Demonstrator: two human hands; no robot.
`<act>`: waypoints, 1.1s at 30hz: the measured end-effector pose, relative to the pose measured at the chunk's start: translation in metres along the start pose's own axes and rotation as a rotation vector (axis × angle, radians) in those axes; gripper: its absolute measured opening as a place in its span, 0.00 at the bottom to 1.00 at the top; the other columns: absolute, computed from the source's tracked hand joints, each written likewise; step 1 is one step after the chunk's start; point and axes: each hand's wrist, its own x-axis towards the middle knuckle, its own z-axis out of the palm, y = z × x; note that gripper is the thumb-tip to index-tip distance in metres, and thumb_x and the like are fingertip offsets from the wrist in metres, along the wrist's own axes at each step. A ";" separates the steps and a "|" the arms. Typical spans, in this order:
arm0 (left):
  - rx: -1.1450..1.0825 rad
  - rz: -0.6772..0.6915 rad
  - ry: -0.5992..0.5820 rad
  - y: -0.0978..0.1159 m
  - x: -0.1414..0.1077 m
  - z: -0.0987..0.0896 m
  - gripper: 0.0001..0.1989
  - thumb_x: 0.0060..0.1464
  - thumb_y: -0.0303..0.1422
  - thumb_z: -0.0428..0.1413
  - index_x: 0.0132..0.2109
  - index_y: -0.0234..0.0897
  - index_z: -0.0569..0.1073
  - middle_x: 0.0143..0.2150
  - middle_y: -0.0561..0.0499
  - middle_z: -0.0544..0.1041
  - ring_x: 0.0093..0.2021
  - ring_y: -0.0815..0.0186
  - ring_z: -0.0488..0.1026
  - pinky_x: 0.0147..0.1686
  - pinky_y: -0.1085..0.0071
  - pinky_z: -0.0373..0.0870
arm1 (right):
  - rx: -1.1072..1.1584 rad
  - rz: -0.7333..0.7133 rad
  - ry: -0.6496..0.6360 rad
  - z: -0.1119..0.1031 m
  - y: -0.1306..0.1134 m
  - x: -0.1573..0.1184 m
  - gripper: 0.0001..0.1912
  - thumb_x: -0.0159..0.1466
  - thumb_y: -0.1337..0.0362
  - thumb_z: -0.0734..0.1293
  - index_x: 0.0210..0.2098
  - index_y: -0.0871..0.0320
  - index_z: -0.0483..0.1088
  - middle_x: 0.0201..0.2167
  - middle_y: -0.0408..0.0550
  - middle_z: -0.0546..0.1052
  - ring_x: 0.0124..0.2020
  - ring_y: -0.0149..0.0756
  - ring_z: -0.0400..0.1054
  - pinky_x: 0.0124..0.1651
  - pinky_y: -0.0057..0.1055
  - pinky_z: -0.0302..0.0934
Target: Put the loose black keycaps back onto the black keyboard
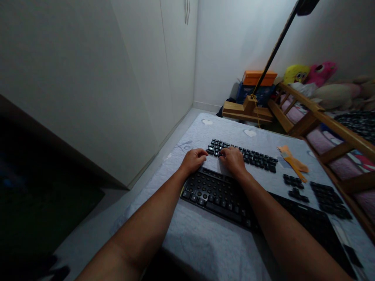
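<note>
A black keyboard (216,191) lies on the bed in front of me, most of its upper rows bare of caps and its bottom row still capped. Beyond it, loose black keycaps (258,158) are laid out in rows. My right hand (233,160) reaches over the keyboard, its thumb and fingers closed at a keycap near the left part of those rows. Beside their left end, my left hand (193,160) is closed, fingers curled together; whatever may be between its fingertips is hidden. My right forearm covers part of the keyboard.
More loose keycaps lie in small groups (294,187) and a larger block (331,199) at the right. An orange-handled brush (295,168) rests by an orange cloth (288,152). A wooden rail (322,113), wooden stand (247,109) and pale wardrobe (140,78) surround the bed.
</note>
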 end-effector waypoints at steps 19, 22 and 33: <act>0.005 -0.013 -0.011 0.004 -0.001 -0.001 0.11 0.49 0.30 0.54 0.38 0.35 0.78 0.32 0.51 0.80 0.35 0.66 0.75 0.39 0.71 0.70 | 0.149 -0.078 -0.006 -0.027 0.000 -0.031 0.06 0.59 0.67 0.68 0.37 0.58 0.74 0.39 0.49 0.77 0.42 0.38 0.70 0.47 0.31 0.60; 0.006 -0.008 -0.005 0.003 -0.001 0.000 0.11 0.49 0.30 0.54 0.38 0.35 0.78 0.32 0.51 0.79 0.34 0.66 0.74 0.38 0.72 0.69 | 0.322 -0.093 -0.028 -0.037 -0.003 -0.063 0.06 0.58 0.68 0.68 0.36 0.57 0.73 0.37 0.47 0.78 0.40 0.37 0.71 0.45 0.31 0.62; 0.022 0.009 0.007 0.001 0.000 0.000 0.11 0.48 0.30 0.54 0.38 0.34 0.79 0.31 0.51 0.78 0.33 0.67 0.73 0.37 0.72 0.68 | 0.548 -0.217 0.009 -0.041 -0.035 -0.145 0.07 0.59 0.72 0.67 0.36 0.55 0.71 0.36 0.47 0.76 0.41 0.41 0.68 0.45 0.37 0.62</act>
